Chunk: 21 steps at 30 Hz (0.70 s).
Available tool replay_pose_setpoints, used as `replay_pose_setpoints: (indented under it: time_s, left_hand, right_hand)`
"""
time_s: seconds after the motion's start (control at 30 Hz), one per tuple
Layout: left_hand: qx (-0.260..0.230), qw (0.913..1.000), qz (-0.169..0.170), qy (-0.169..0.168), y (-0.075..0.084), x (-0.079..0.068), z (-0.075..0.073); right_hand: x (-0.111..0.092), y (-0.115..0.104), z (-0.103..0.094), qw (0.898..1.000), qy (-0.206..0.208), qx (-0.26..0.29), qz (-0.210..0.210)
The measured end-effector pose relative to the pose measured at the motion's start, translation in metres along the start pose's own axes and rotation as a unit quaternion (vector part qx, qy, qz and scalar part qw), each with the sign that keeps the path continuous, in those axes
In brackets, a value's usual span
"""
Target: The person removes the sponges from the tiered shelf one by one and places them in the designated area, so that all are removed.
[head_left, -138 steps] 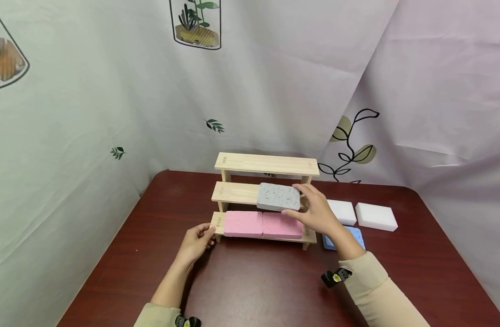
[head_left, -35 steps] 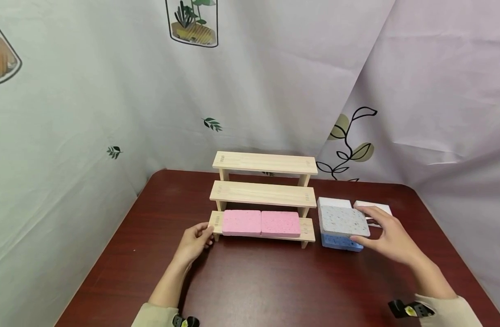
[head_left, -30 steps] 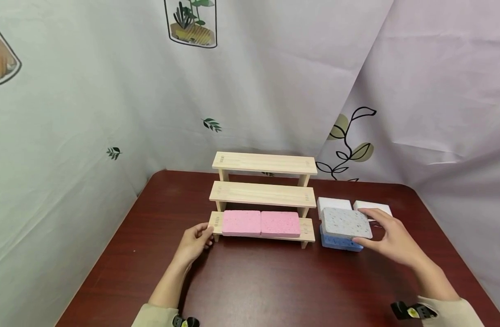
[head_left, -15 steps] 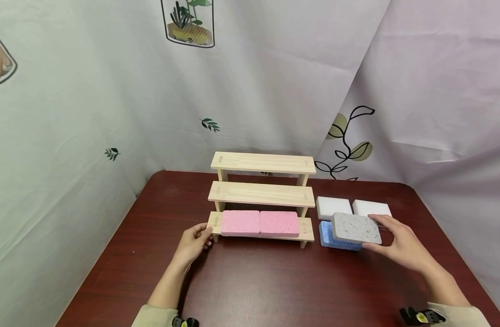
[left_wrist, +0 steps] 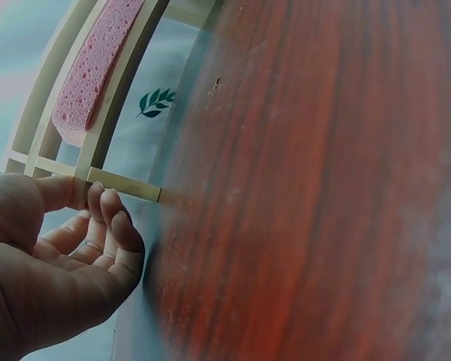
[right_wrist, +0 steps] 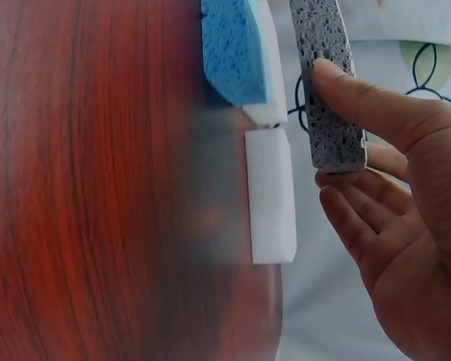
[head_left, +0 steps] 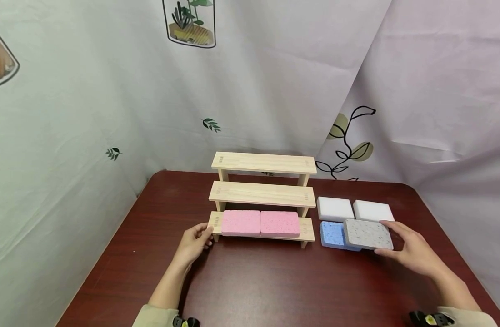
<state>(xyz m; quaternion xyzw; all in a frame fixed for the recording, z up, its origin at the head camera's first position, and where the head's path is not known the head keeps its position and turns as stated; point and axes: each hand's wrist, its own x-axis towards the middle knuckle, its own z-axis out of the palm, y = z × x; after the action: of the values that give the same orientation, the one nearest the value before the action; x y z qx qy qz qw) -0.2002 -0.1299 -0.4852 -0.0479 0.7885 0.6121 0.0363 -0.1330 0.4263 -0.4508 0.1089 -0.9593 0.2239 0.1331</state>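
Observation:
A three-step wooden display rack stands on the table, with two pink sponges side by side on its lowest step. My left hand pinches the left end of that step, thumb above and fingers curled beneath in the left wrist view. Right of the rack, my right hand holds a speckled grey sponge by its right end, between thumb and fingers. The right wrist view has this grey sponge raised off the table. In the head view it covers the right part of a blue sponge.
Two white sponges lie behind the blue one, side by side. The dark red wooden table extends in front of the rack. A printed cloth hangs behind and around the table.
From the middle step's right end, the grey sponge has travelled right in my right hand, across the blue sponge and toward its right side. My left hand keeps its place on the rack.

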Motion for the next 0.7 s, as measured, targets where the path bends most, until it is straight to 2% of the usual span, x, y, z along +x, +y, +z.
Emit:
replay_pose_setpoints:
  time_s: [0.33, 0.7]
  left_hand:
    - [0.001, 1.0, 0.002, 0.001, 0.003, -0.001, 0.001]
    - [0.002, 1.0, 0.003, -0.002, 0.0, 0.0, 0.001]
  right_hand:
    - [-0.011, 0.018, -0.005, 0.999, -0.013, -0.019, 0.024]
    - [-0.024, 0.038, -0.008, 0.998, -0.033, -0.014, 0.051]
